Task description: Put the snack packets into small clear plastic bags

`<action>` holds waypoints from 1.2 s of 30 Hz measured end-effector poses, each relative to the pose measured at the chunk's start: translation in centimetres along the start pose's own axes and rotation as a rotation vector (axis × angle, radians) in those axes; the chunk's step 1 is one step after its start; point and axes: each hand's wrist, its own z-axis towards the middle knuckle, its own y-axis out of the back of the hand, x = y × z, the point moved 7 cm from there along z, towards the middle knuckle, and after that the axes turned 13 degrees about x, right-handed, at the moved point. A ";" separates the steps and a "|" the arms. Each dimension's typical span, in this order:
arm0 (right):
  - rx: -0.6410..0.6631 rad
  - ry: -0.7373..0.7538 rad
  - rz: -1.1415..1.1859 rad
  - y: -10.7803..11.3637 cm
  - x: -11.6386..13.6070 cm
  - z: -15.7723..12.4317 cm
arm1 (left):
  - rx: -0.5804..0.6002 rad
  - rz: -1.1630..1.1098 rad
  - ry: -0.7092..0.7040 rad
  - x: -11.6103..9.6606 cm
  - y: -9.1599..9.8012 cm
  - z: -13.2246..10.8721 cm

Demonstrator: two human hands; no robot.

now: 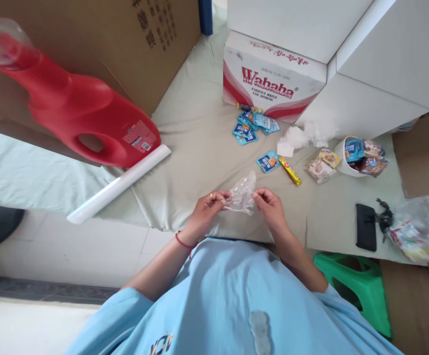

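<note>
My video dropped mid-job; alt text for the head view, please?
Left hand and right hand hold crumpled clear plastic above a cloth. Beyond lie snack packets and a water box; a red bottle is at left.

Carton [284, 81] is white, red-banded and red-lettered. In front of carton: blue sachets [267, 161], yellow-wrapped bar [290, 171], colourless transparent plastic bag [242, 195]. Left of carton: red bottle [103, 106], brown box [114, 34]. Beneath carton: pale grey-green cloth [199, 143].
</note>
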 end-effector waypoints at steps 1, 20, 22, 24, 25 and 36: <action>-0.029 0.001 0.021 0.6 -0.1 -0.1 | -0.044 0.010 -0.004 0.0 0.6 0.0; -0.218 0.026 0.101 7.9 -1.3 -2.2 | -0.288 0.169 -0.051 -1.6 8.8 -1.1; -0.206 0.050 0.044 7.8 -1.1 -2.4 | -0.301 0.277 -0.080 -2.4 9.4 -1.1; -0.231 0.099 -0.022 7.7 -0.5 -2.9 | -0.339 0.378 -0.131 -3.8 9.7 -0.9; -0.252 0.141 -0.071 7.5 0.1 -3.2 | -0.370 0.430 -0.160 -4.6 9.7 -0.8; -0.062 0.312 -0.410 0.6 0.6 -5.6 | -0.414 0.414 0.066 -1.1 4.0 -1.6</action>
